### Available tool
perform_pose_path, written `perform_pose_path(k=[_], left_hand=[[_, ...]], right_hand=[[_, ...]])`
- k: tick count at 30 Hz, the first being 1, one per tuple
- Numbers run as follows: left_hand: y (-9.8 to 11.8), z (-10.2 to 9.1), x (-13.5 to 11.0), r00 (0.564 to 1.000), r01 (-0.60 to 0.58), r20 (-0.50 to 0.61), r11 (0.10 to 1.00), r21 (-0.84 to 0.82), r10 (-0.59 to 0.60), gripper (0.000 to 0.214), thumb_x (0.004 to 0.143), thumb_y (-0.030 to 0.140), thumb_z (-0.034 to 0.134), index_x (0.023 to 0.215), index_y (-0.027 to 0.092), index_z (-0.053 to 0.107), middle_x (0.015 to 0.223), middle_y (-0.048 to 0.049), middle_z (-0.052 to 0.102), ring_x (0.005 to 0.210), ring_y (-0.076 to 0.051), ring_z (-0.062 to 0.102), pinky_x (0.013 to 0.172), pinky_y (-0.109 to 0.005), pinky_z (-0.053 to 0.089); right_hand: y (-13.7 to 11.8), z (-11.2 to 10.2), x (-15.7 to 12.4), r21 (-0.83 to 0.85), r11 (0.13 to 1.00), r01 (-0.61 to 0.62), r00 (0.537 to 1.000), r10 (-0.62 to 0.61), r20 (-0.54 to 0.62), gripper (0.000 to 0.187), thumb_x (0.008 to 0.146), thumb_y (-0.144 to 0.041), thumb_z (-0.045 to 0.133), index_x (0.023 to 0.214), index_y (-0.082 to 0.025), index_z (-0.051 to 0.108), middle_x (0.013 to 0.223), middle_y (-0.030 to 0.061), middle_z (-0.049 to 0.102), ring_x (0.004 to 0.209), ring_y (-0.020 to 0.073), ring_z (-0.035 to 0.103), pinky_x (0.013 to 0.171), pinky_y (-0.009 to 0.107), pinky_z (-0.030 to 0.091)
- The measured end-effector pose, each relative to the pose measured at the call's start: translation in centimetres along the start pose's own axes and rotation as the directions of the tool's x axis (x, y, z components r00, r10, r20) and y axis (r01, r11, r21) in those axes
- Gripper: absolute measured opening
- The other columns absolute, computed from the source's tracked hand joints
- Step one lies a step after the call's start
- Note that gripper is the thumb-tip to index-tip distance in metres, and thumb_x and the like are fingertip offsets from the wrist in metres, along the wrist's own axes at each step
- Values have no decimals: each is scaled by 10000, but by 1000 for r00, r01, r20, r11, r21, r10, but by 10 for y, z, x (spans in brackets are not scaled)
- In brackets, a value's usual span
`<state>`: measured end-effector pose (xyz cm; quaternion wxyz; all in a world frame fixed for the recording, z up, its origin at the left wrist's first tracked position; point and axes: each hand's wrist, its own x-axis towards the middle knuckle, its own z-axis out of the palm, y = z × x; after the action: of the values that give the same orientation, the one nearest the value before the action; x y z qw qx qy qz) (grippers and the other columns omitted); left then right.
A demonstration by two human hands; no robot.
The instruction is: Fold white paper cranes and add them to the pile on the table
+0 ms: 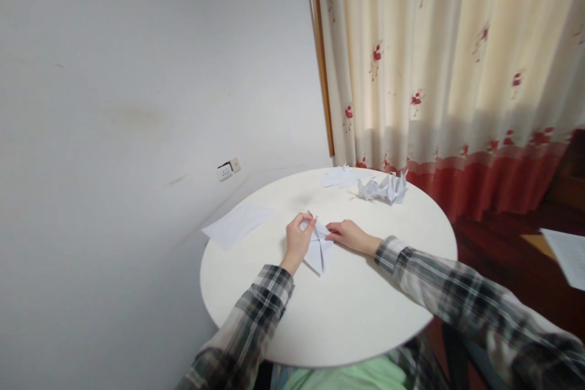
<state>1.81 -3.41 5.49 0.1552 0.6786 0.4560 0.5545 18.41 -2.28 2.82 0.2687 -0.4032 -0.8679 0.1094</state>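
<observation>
A folded piece of white paper [315, 256] lies on the round white table, with creases and pointed flaps showing. My left hand [298, 239] pinches its upper left part between thumb and fingers. On the opposite side, my right hand [350, 235] has its fingers bent together at the paper's right edge, gripping it there. The fingertips of the right hand are partly hidden, and the far corner of the paper sticks up beside the left thumb.
The round table [329, 323] stands against a wall with a socket [225, 172]. Flat white sheets [240, 223] lie at its left. Several folded paper cranes [390, 187] stand at the back right, near smaller paper pieces [339, 178]. Beyond hangs a flowered curtain [439, 73].
</observation>
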Motion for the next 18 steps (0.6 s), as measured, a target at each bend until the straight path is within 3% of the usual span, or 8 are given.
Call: perform_pose_path(k=[14,18], left_hand=[[-1,1,0,997,-73,42,997,21,72,109,723,273,501,694,169,512,698,5,557,714,-136,534,690,-241,401],[-4,4,0,997,-81,-1,996,40,81,104,707,263,522,715,179,461,680,22,506,678,-118,514,655,-224,398]], right_hand=[[-3,-2,-1,-14,1000,-21,1000,21,9,192,795,-328,482,742,-168,572,575,-20,518,519,83,421,519,183,262],[-5,-3,-2,-7,1000,-28,1000,28,12,178,787,-325,493,752,-170,573,588,-15,530,533,88,438,532,184,270]])
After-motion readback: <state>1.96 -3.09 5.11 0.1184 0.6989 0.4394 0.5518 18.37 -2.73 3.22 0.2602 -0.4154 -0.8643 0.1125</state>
